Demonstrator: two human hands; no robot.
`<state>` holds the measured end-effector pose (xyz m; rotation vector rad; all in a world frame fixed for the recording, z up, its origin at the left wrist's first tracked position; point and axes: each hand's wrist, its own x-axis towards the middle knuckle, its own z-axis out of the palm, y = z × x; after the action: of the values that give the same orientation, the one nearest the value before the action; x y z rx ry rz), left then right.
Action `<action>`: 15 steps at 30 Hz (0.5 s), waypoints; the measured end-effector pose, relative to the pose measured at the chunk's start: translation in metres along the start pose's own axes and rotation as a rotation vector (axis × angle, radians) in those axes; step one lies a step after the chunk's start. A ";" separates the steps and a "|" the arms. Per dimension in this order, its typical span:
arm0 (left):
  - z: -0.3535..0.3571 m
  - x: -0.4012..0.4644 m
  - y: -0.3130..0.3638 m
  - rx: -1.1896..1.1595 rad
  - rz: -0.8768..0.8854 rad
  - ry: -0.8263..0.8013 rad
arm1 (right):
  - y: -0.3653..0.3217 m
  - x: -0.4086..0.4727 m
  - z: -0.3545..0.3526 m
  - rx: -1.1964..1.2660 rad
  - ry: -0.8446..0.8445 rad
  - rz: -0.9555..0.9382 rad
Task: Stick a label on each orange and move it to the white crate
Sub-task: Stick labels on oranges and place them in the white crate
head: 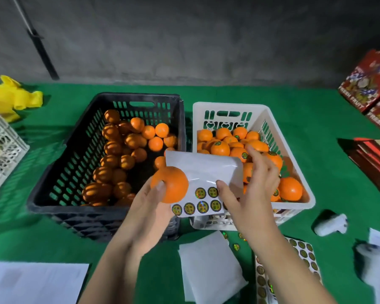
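Meanwhile, the left hand (150, 202) is gripping an orange (169, 184) over the black crate's (59, 172) near right corner, beside the white crate (270, 119). The right hand (250, 183) is pinching the curled label sheet (203, 172), thumb on top; its fingertips are hiding behind the sheet. Label print is too blurred to read.

This looks like a fruit-packing workroom: a green-covered table (294, 110) against a bare grey concrete wall (184, 36), a black crate (59, 163) and a white crate (270, 119) of oranges at centre, and printed fruit boxes (366, 84) at the right edge.
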<state>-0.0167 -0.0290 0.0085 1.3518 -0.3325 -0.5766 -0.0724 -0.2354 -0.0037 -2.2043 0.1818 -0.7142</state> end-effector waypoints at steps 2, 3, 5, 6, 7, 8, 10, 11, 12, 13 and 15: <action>0.002 -0.005 -0.008 -0.085 -0.022 0.127 | -0.010 -0.008 -0.010 -0.246 0.008 -0.203; 0.004 -0.011 -0.013 -0.191 0.015 0.135 | -0.014 -0.011 -0.014 -0.298 0.001 -0.266; 0.011 -0.028 -0.015 -0.302 0.017 0.092 | -0.022 -0.014 -0.023 -0.327 -0.016 -0.302; 0.016 -0.036 -0.015 -0.356 0.048 0.073 | -0.026 -0.015 -0.028 -0.315 -0.039 -0.290; 0.016 -0.036 -0.015 -0.375 0.068 0.080 | -0.029 -0.016 -0.032 -0.294 -0.073 -0.267; 0.021 -0.038 -0.013 -0.398 0.084 0.095 | -0.031 -0.017 -0.037 -0.272 -0.115 -0.239; 0.028 -0.040 -0.003 -0.443 0.125 0.081 | -0.035 -0.021 -0.044 -0.222 -0.178 -0.184; 0.031 -0.043 0.000 -0.438 0.136 0.074 | -0.036 -0.023 -0.046 -0.195 -0.191 -0.167; 0.034 -0.045 0.001 -0.450 0.141 0.080 | -0.039 -0.024 -0.048 -0.173 -0.196 -0.168; 0.035 -0.047 0.003 -0.472 0.152 0.081 | -0.042 -0.025 -0.049 -0.168 -0.196 -0.192; 0.041 -0.050 0.009 -0.499 0.176 0.083 | -0.048 -0.027 -0.049 -0.207 -0.166 -0.267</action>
<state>-0.0786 -0.0333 0.0302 0.8529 -0.2177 -0.4185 -0.1261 -0.2257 0.0455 -2.5037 -0.1318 -0.6753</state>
